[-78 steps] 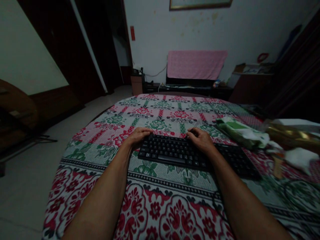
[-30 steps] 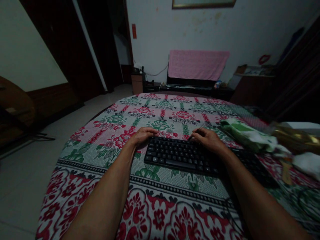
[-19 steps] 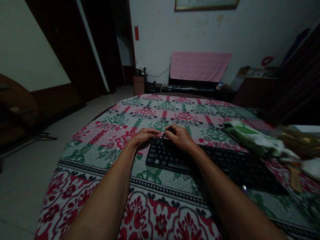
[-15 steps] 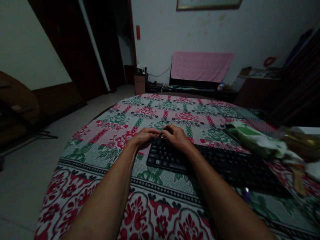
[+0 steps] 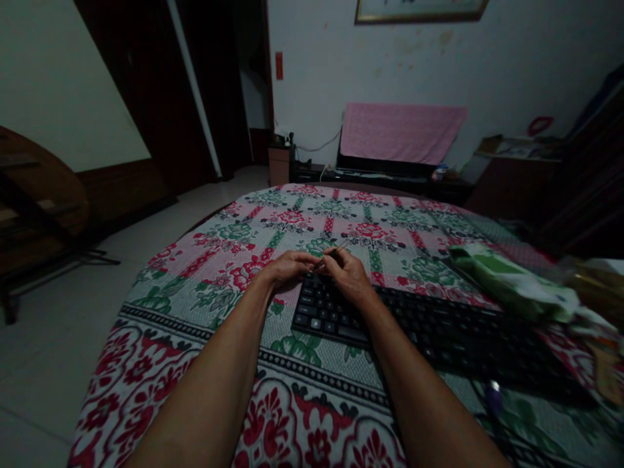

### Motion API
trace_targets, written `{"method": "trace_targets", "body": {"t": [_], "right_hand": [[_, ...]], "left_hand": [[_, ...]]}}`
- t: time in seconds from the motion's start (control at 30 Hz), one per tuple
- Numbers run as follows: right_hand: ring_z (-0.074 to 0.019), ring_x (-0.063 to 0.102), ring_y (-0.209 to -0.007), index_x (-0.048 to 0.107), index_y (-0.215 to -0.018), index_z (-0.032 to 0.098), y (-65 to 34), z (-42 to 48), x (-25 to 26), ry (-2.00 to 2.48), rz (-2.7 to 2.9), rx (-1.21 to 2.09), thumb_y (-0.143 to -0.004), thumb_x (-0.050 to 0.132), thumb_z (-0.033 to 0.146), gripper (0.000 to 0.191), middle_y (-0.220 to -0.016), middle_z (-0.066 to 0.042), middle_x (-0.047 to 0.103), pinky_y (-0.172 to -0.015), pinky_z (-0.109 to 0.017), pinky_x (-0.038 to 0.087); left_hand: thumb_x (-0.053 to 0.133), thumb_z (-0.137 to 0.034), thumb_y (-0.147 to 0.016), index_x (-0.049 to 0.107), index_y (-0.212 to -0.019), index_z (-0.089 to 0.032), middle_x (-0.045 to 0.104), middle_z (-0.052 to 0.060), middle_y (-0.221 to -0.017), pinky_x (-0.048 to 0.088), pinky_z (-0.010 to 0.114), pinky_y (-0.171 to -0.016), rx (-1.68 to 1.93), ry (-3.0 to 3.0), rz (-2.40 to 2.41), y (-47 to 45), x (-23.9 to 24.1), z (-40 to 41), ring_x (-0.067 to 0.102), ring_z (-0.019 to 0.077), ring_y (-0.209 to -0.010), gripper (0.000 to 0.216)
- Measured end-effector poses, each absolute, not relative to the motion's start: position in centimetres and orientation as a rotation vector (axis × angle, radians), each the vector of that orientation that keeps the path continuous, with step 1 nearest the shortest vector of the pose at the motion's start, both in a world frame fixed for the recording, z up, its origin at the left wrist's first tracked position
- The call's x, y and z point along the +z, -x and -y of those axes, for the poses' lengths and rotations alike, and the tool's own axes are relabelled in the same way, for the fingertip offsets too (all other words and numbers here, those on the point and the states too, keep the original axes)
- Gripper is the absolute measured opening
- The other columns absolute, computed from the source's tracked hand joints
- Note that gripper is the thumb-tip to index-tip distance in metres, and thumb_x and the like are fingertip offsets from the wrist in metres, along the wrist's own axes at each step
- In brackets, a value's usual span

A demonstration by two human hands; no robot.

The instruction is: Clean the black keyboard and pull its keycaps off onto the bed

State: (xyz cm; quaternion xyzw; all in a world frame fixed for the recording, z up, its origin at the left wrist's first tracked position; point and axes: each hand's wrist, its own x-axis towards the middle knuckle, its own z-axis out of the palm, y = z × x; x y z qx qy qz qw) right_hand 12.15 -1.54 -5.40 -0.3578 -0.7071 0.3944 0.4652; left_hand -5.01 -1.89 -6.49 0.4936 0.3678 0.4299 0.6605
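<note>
A black keyboard [image 5: 424,325] lies at a slant on the flowered tablecloth [image 5: 214,286]. Both hands meet over its far left corner. My right hand [image 5: 348,273] pinches a thin dark tool [image 5: 319,264] between thumb and fingers; fine light lines stick up beyond the knuckles, and its exact kind is unclear. My left hand [image 5: 290,266] lies beside the corner, fingers close together and pointing right, with the tips at the end of the tool. Whatever its fingertips grip is too small and dark to make out. My right forearm crosses over the keys and hides part of them.
Right of the keyboard lie a green and white bag [image 5: 511,279] and a flat wooden piece [image 5: 606,370]. A purple plug [image 5: 494,398] with a metal tip sits near the keyboard's front edge. A pink towel [image 5: 402,132] hangs over something by the far wall.
The view has shifted slightly, so most things sit a little further right. The tool in my right hand has tilted lower. Both hands stay at the keyboard's far left corner.
</note>
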Motion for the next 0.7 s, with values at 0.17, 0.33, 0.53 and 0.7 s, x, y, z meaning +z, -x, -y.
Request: {"method": "trace_targets", "body": {"t": [0.17, 0.33, 0.53, 0.7], "right_hand": [[-0.0143, 0.061, -0.069, 0.054, -0.093, 0.020, -12.0, 1.6, -5.4, 0.908, 1.790, 0.877, -0.081, 0.049, 0.039, 0.023, -0.074, 0.000, 0.064, -0.067, -0.028, 0.048], [-0.0142, 0.060, -0.066, 0.055, -0.088, 0.019, -11.8, 1.9, -4.9, 0.923, 1.788, 0.868, -0.080, 0.049, 0.039, 0.022, -0.071, 0.000, 0.062, -0.065, -0.027, 0.046], [-0.0138, 0.059, -0.067, 0.054, -0.090, 0.019, -11.9, 2.3, -4.9, 0.877, 1.804, 0.872, -0.080, 0.049, 0.038, 0.021, -0.071, 0.001, 0.061, -0.066, -0.027, 0.046], [-0.0143, 0.059, -0.068, 0.054, -0.093, 0.019, -12.1, 2.3, -5.2, 0.917, 1.793, 0.844, -0.081, 0.048, 0.038, 0.023, -0.072, 0.000, 0.061, -0.067, -0.027, 0.046]], "left_hand": [[0.066, -0.010, -0.057, 0.069, -0.084, -0.010, 0.066, 0.006, -0.074, 0.037, 0.023, -0.061, 1.020, -1.138, -0.892, 4.8, -6.0, 1.9, 0.057, 0.0103, -0.063, 0.027], [0.070, -0.017, -0.058, 0.069, -0.079, -0.009, 0.065, 0.004, -0.071, 0.039, 0.025, -0.066, 1.118, -1.148, -0.901, 4.3, -6.0, 1.9, 0.057, 0.0112, -0.064, 0.023], [0.062, -0.007, -0.056, 0.070, -0.083, -0.011, 0.067, 0.004, -0.075, 0.039, 0.023, -0.066, 1.023, -1.212, -0.884, 5.0, -5.7, 2.1, 0.056, 0.0101, -0.065, 0.028], [0.062, -0.006, -0.056, 0.066, -0.099, -0.017, 0.067, 0.005, -0.097, 0.040, 0.025, -0.076, 0.842, -1.243, -0.827, 6.2, -5.1, 2.4, 0.059, 0.0140, -0.086, 0.045]]}}
